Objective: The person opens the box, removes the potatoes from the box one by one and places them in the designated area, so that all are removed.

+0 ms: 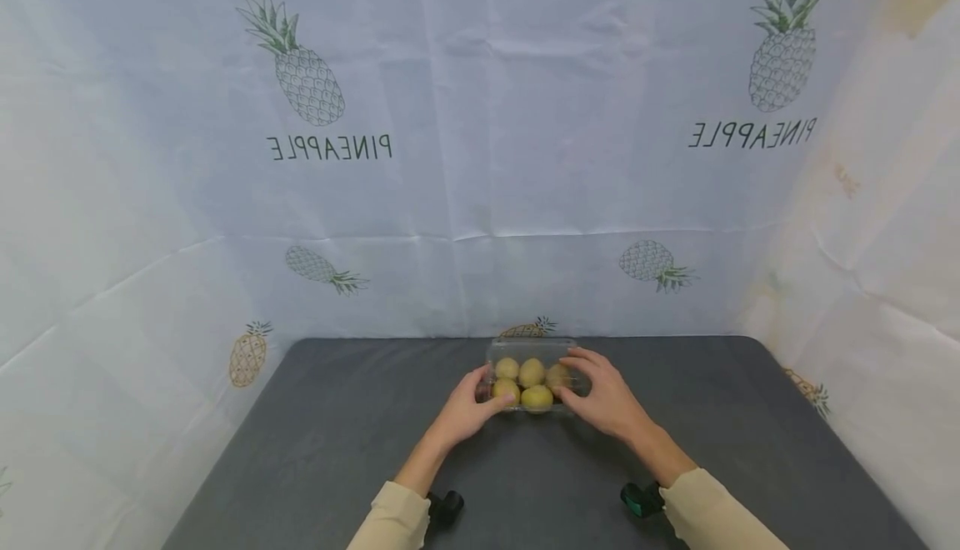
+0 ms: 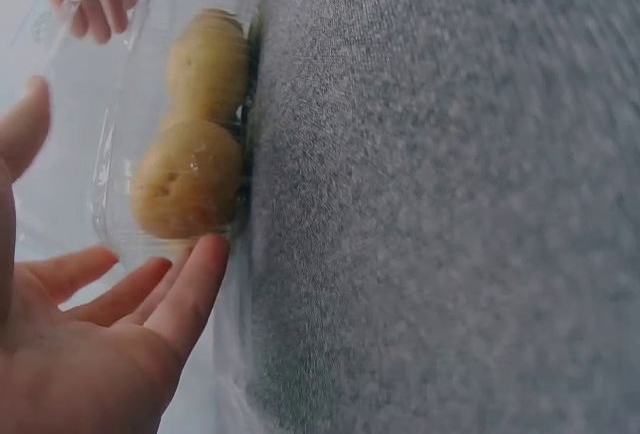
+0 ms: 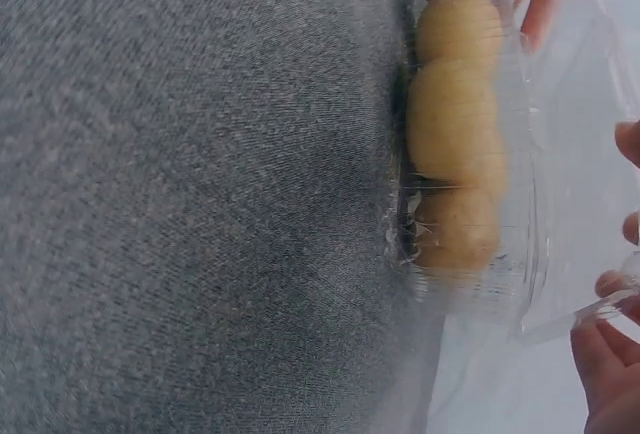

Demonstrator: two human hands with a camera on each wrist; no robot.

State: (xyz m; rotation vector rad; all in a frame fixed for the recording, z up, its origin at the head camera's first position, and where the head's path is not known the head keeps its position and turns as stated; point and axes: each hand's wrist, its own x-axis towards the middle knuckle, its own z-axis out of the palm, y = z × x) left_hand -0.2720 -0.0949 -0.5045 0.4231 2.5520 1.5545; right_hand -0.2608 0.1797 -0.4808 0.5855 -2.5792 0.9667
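Observation:
A clear plastic clamshell container (image 1: 543, 408) sits near the table's far edge with several yellow-brown potatoes (image 1: 532, 372) inside. Its lid (image 3: 575, 204) stands raised from the tray in the right wrist view. My right hand (image 1: 606, 396) pinches the lid's edge at the right end, fingers and thumb on either side of it. At the left end, my left hand (image 1: 467, 408) touches the container wall with extended fingertips (image 2: 212, 249), the thumb held apart. Through the plastic, the potatoes (image 2: 188, 179) show in rows.
The dark grey table (image 1: 337, 450) spreads around the container. A white cloth (image 1: 465, 158) printed with pineapples hangs behind it and along both sides. Dark wrist devices (image 1: 448, 508) are strapped below each hand, by the beige sleeves (image 1: 393, 517).

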